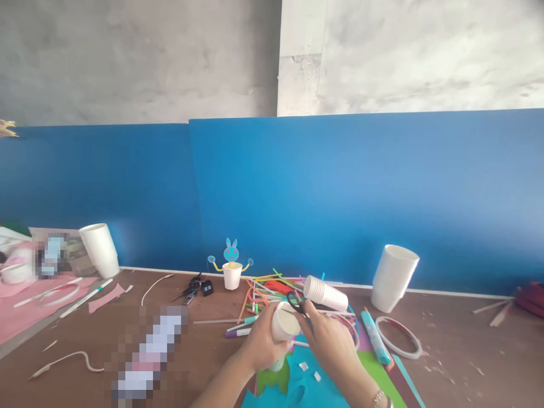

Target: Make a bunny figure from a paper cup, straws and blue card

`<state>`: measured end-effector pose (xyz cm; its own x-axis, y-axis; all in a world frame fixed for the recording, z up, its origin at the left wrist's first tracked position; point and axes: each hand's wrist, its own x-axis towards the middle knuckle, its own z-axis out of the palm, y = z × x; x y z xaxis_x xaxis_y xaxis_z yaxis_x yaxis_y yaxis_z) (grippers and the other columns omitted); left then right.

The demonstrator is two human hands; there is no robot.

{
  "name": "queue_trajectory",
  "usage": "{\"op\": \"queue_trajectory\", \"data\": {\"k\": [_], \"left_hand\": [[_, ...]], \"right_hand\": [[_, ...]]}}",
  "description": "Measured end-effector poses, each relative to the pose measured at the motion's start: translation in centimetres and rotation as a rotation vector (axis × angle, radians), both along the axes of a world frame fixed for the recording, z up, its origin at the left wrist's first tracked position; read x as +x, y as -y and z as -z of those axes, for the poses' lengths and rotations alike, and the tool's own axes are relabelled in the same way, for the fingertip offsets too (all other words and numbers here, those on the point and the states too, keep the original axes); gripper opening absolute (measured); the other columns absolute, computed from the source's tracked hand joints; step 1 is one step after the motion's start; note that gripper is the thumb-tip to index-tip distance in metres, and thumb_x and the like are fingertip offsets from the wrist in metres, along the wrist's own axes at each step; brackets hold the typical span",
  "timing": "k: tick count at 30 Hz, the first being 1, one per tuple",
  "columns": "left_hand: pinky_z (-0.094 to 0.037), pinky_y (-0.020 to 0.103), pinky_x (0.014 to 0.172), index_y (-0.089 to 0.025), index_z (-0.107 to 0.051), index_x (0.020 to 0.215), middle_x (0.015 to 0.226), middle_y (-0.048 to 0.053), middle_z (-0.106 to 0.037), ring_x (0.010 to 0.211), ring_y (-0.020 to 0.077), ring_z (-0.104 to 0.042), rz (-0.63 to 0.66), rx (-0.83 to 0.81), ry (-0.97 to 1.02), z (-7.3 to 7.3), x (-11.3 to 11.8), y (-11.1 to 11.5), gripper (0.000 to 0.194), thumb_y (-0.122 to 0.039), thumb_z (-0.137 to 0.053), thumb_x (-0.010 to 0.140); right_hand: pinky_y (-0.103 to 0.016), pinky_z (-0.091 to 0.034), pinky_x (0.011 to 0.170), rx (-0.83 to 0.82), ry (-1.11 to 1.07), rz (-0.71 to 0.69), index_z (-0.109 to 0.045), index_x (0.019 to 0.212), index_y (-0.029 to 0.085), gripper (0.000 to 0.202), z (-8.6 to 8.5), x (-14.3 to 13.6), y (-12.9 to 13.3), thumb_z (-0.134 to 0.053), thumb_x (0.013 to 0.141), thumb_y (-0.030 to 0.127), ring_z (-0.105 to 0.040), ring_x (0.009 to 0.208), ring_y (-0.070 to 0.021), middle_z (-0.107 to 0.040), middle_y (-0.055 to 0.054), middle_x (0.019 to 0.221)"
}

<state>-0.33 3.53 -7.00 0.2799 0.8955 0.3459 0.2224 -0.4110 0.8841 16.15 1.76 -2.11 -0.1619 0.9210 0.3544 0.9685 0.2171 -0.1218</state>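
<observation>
My left hand [262, 343] is wrapped round a white paper cup [287, 324], whose round end faces up toward me. Black-handled scissors [294, 300] are in my right hand [329, 335], their blades reaching over that round end; I cannot tell whether the tip goes through it. Under both hands lie blue paper [272, 396] and green paper [378, 368] with small white scraps [303, 366]. Just beyond them are a heap of colourful straws or sticks [259, 294] and a tipped stack of small paper cups [326, 293].
A cup with a blue paper rabbit [232, 275] stands at the back beside keys [191, 289]. White cup stacks rise at left [100, 249] and right [394, 277]. Right of my hands lie a turquoise tube [375, 335] and a tape ring [398, 338]. A blue partition [340, 192] closes the back.
</observation>
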Motion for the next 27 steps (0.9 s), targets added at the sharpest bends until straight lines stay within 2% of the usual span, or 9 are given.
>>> {"op": "queue_trajectory", "data": {"k": [6, 9, 12, 20, 27], "left_hand": [[-0.042, 0.037, 0.095, -0.020, -0.049, 0.122, 0.118, 0.009, -0.060, 0.109, 0.0260, -0.056, 0.005, -0.038, 0.019, 0.3, 0.2, 0.0, 0.066, -0.006, -0.067, 0.060], [-0.042, 0.036, 0.095, -0.021, -0.050, 0.122, 0.118, 0.008, -0.060, 0.109, 0.0257, -0.055, -0.010, -0.028, 0.030, 0.8, 0.3, -0.1, 0.068, -0.005, -0.068, 0.058], [-0.042, 0.036, 0.095, -0.022, -0.050, 0.121, 0.118, 0.007, -0.060, 0.108, 0.0252, -0.056, -0.025, 0.002, 0.036, 1.1, 0.4, -0.3, 0.068, -0.005, -0.068, 0.058], [-0.040, 0.040, 0.097, -0.023, -0.049, 0.123, 0.121, 0.009, -0.057, 0.111, 0.0272, -0.053, -0.041, 0.006, 0.015, 1.3, 0.3, -0.6, 0.070, -0.008, -0.069, 0.059], [-0.043, 0.038, 0.095, -0.022, -0.048, 0.121, 0.118, 0.008, -0.059, 0.108, 0.0252, -0.055, -0.028, -0.018, 0.065, 1.3, 0.5, -0.7, 0.066, -0.005, -0.065, 0.060]], "right_hand": [[-0.024, -0.028, 0.047, -0.058, -0.068, 0.050, -0.063, 0.075, 0.022, 0.023, -0.4, 0.4, -0.2, -0.047, 0.089, 0.031, -0.069, 0.062, -0.0221, -0.073, -0.004, 0.066], [-0.025, -0.031, 0.049, -0.040, -0.110, 0.076, -0.064, 0.077, 0.023, 0.023, -0.2, 0.3, -0.2, -0.047, 0.089, 0.033, -0.069, 0.064, -0.0225, -0.073, -0.003, 0.066], [-0.025, -0.035, 0.052, 0.030, -0.138, 0.016, -0.064, 0.081, 0.023, 0.023, 0.1, 0.2, -0.3, -0.045, 0.091, 0.032, -0.070, 0.068, -0.0226, -0.073, -0.003, 0.069], [-0.027, -0.039, 0.057, 0.171, -0.186, -0.046, -0.062, 0.072, 0.022, 0.020, 1.2, 0.2, -0.5, -0.046, 0.085, 0.022, -0.067, 0.066, -0.0206, -0.070, -0.003, 0.069], [-0.028, -0.038, 0.064, 0.155, -0.193, -0.060, -0.062, 0.075, 0.022, 0.018, 1.5, 0.1, -0.5, -0.047, 0.084, 0.017, -0.066, 0.075, -0.0216, -0.071, -0.003, 0.075]]}}
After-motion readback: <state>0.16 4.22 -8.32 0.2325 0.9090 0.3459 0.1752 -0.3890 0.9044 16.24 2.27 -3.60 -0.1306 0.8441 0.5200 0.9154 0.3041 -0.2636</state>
